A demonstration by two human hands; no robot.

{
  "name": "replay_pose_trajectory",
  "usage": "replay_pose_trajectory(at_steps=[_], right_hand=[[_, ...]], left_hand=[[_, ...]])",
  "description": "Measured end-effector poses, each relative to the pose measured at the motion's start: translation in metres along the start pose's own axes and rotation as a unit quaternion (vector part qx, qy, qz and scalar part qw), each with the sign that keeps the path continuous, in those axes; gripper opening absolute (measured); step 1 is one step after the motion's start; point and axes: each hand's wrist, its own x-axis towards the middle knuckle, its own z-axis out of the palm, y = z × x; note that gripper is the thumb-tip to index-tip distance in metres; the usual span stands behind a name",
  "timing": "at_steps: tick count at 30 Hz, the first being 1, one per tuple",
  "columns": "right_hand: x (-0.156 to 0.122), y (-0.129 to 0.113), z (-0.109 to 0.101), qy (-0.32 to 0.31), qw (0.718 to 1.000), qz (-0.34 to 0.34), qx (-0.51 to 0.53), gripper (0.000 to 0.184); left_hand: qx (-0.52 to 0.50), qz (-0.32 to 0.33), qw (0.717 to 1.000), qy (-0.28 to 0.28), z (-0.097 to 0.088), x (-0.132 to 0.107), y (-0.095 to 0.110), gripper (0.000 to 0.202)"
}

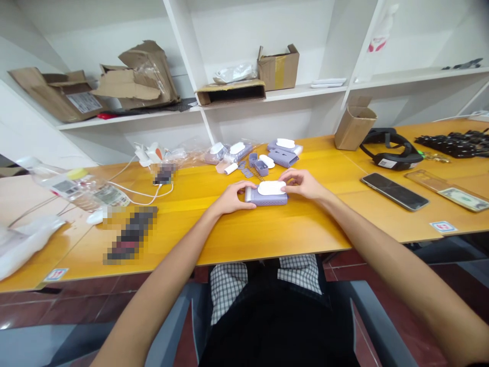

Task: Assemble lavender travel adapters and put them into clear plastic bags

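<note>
**Gripping a lilac housing (273,200) with the left hand (231,199), pinching a white oval cap (272,187) with the right hand (303,184)**

Lying lengthwise at the middle of the worktop (244,229), in front of the person's lap. Held at its left end by the left hand, with the thumb along the near side and the fingers round the far side. On top of the housing, the cap, caught at its right end between thumb and fingertips of the right hand. Too small to tell whether fully seated.

Just behind, a loose cluster: a dark coil (260,176), thin grey pieces (244,170), small lilac cups (262,167) and a white oval piece (267,161). Farther back, to the right, a perforated lilac shell (283,157) and a white-topped unit (286,145); to the left, two similar units (227,151) beside clear plastic.

Toward the left of the worktop, a power strip (151,154) with white cables (147,191), a clear bottle (63,183) with a yellow cap, and a dark item, pixelated past recognition (132,234). Toward the right, a phone (394,191), a black headset (395,157), an upright cardboard box (355,127) and a banknote (464,199) by a clear case (422,181). Above, on white shelves (298,92), opened cartons (280,69).
</note>
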Motion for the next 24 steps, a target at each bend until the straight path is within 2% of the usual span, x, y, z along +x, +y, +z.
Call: replay_pose_trajectory(at_steps=[8, 15, 20, 24], right_hand=[[0.0002, -0.0028, 0.0, -0.002, 0.998, 0.016, -0.068, 0.035], [0.004, 0.004, 0.0028, 0.049, 0.996, 0.022, -0.076, 0.04], [0.0013, -0.0008, 0.0031, 0.037, 0.994, 0.021, -0.099, 0.033], [-0.0014, -0.0046, 0.0015, 0.021, 0.995, 0.027, -0.091, 0.035]], left_hand=[[0.009, -0.008, 1.0, 0.004, 0.0001, 0.0002, -0.0001, 0.061], [0.026, -0.017, 0.999, 0.024, 0.0015, 0.0011, 0.0054, 0.062], [0.025, -0.001, 1.0, 0.014, -0.0015, -0.0037, 0.0072, 0.06], [0.017, -0.03, 0.999, 0.026, -0.0019, -0.0056, 0.0047, 0.073]])
